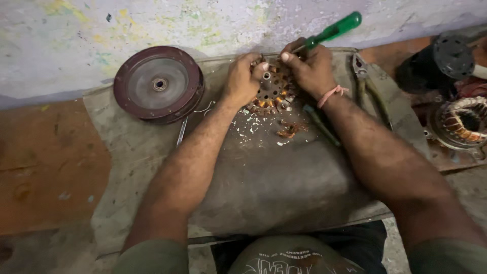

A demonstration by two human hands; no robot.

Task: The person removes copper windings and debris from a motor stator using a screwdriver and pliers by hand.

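stator (271, 94) being steadied, frame ctr-top | L hand (242, 78) fingers clamped on rim | R hand (310, 68) fingers clamped on green screwdriver (332, 31) | prob heavy, stiff; windings fragile, best gripped at rim

The screwdriver (332, 31) shows only its green handle, its tip buried behind the right hand (307, 68), and both hands cover much of the wound stator (274, 91), so where the tip sits can't be told. Off right, a second copper winding (464, 122) and a black motor housing (446, 58) run off the frame's edge.
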